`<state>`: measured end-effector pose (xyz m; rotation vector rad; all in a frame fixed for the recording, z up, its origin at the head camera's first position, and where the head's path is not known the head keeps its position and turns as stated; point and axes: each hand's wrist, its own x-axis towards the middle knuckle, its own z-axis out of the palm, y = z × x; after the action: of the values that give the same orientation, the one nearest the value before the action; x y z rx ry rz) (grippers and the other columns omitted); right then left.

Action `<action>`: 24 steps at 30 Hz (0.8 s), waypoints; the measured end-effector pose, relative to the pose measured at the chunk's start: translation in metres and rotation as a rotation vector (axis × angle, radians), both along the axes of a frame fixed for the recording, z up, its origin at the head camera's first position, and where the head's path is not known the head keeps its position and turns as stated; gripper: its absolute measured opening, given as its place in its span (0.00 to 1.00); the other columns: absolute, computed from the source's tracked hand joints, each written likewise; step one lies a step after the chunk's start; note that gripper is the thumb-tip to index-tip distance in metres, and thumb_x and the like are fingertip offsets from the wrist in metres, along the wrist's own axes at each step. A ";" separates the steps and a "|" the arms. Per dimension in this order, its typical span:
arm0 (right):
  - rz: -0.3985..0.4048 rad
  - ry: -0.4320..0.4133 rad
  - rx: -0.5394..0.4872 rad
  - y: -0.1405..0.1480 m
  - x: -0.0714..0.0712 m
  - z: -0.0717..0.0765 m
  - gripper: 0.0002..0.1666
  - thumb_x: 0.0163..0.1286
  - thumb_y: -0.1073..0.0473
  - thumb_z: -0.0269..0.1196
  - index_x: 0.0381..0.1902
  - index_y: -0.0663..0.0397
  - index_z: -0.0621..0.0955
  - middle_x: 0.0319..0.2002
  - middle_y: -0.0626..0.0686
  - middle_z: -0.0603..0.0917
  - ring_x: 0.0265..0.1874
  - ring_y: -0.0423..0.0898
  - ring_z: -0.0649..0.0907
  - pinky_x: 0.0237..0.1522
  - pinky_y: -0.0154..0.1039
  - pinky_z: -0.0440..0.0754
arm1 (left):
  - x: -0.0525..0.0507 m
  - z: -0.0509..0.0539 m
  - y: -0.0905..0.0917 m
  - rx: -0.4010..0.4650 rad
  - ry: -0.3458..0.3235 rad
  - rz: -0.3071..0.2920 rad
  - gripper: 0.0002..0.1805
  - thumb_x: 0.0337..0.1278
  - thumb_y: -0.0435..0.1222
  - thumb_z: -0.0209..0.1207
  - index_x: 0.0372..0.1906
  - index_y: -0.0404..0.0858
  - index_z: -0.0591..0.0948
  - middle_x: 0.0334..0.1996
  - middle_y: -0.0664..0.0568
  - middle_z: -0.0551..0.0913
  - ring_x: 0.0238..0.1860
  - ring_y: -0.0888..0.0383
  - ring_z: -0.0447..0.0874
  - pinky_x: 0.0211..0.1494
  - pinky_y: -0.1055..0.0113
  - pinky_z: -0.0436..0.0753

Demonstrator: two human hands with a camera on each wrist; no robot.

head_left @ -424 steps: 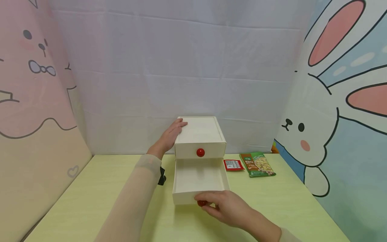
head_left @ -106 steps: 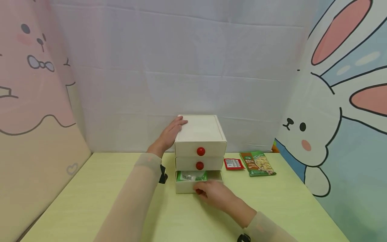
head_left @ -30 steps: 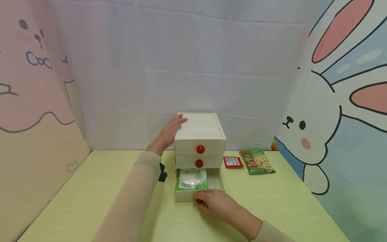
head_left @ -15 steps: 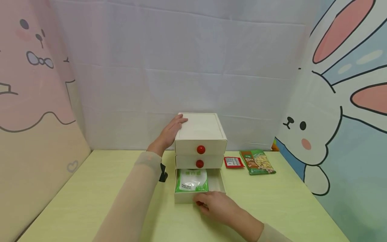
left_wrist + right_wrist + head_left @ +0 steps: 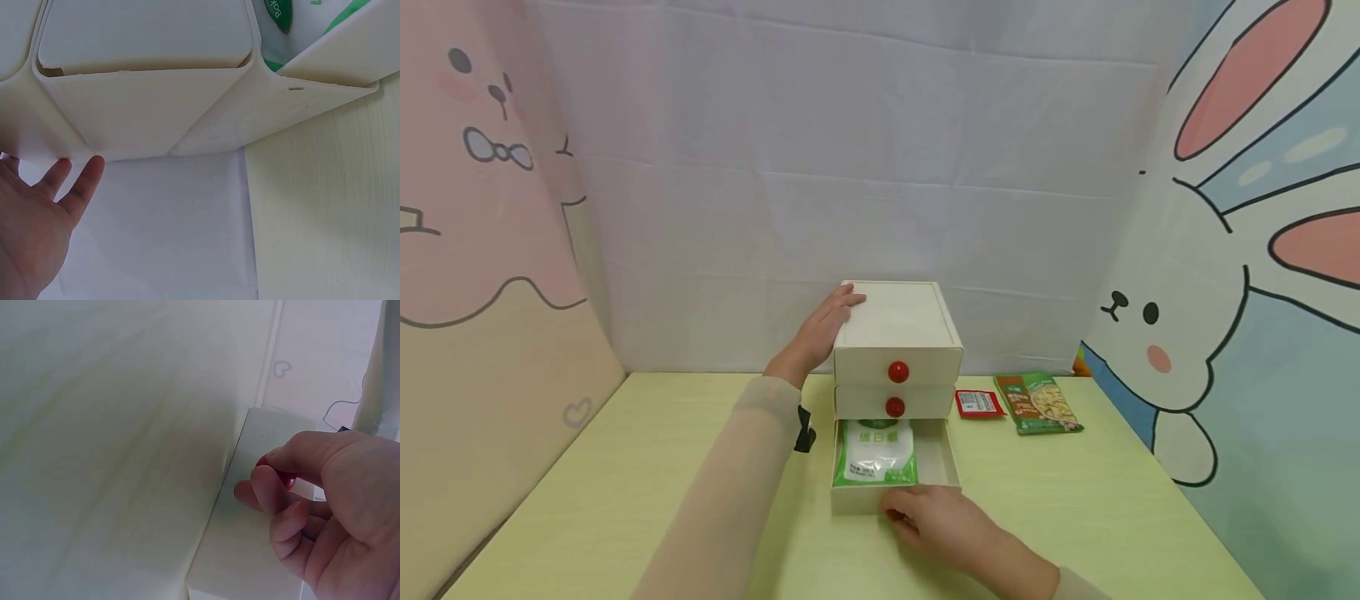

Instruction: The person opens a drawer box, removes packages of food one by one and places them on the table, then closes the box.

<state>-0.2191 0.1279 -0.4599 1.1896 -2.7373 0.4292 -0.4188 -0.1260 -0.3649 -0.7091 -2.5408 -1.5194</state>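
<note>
A white cabinet (image 5: 898, 317) of three stacked drawers stands at the back of the table. My left hand (image 5: 812, 335) rests against its upper left edge, fingers extended over the top. The bottom drawer (image 5: 854, 500) is pulled out toward me. In its left part lies a green and white plastic packet (image 5: 877, 454) with printed characters. My right hand (image 5: 943, 525) pinches that drawer's red knob (image 5: 290, 482), which the fingers mostly hide. Both upper drawers are pushed in, their red knobs showing. In the left wrist view, my left fingertips (image 5: 94, 167) touch the cabinet's side.
Right of the cabinet lie a small red packet (image 5: 979, 403) with a white label and a larger green and brown food packet (image 5: 1039, 403). Behind the pale yellow-green table (image 5: 647, 475) hangs a white cloth. Cartoon-printed panels flank both sides.
Earlier the middle drawer was out, with nothing seen inside; it is now pushed in. My right hand has since drawn the bottom drawer toward me, uncovering the packet. My left hand stays put.
</note>
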 end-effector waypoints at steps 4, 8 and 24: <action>0.005 -0.029 0.004 0.000 0.001 0.002 0.08 0.75 0.62 0.72 0.48 0.45 0.89 0.38 0.39 0.90 0.31 0.30 0.79 0.39 0.27 0.83 | 0.000 0.001 0.000 0.001 0.003 -0.006 0.32 0.91 0.49 0.32 0.86 0.44 0.68 0.92 0.54 0.46 0.93 0.48 0.37 0.92 0.39 0.44; 0.020 -0.065 0.010 0.000 0.004 0.004 0.07 0.76 0.62 0.71 0.47 0.44 0.89 0.38 0.38 0.89 0.30 0.30 0.77 0.39 0.26 0.83 | 0.000 0.002 0.000 -0.012 0.001 0.005 0.32 0.91 0.49 0.32 0.86 0.43 0.68 0.92 0.55 0.46 0.93 0.48 0.38 0.92 0.39 0.45; 0.045 -0.144 0.034 0.001 0.015 0.012 0.07 0.77 0.63 0.70 0.46 0.43 0.88 0.38 0.35 0.87 0.31 0.29 0.74 0.39 0.23 0.80 | -0.002 0.000 0.001 -0.023 -0.006 0.015 0.32 0.90 0.50 0.32 0.86 0.46 0.68 0.92 0.58 0.46 0.93 0.50 0.38 0.92 0.38 0.45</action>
<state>-0.2043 0.1288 -0.4483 1.2788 -2.8542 0.4939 -0.4208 -0.1255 -0.3650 -0.6881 -2.5663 -1.4918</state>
